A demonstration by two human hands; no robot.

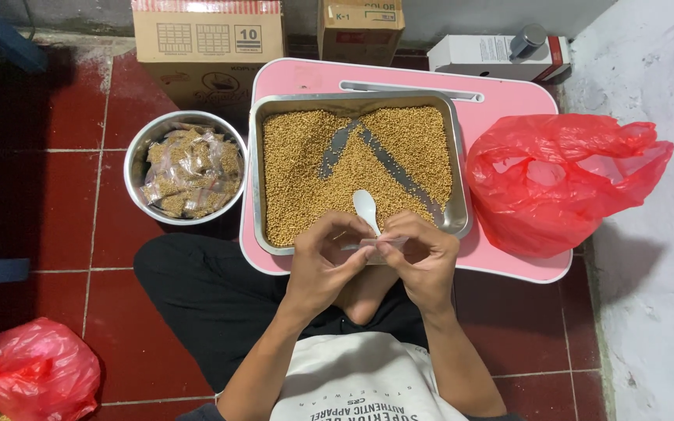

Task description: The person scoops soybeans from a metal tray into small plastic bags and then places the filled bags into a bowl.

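My left hand [323, 261] and my right hand [423, 261] meet over the near edge of a steel tray [257, 179] full of small brown seeds [306, 187]. Between the fingertips of both hands I pinch a small clear plastic packet [376, 243]. A white plastic spoon [366, 209] rests in the seeds just beyond my fingers, its handle running down between my hands; which hand holds it I cannot tell. The tray stands on a low pink table [509, 105].
A steel bowl [136, 156] with several filled clear packets sits on the red tile floor left of the tray. A red plastic bag [555, 179] lies on the table's right. Another red bag [33, 374] lies at bottom left. Cardboard boxes [204, 39] stand behind.
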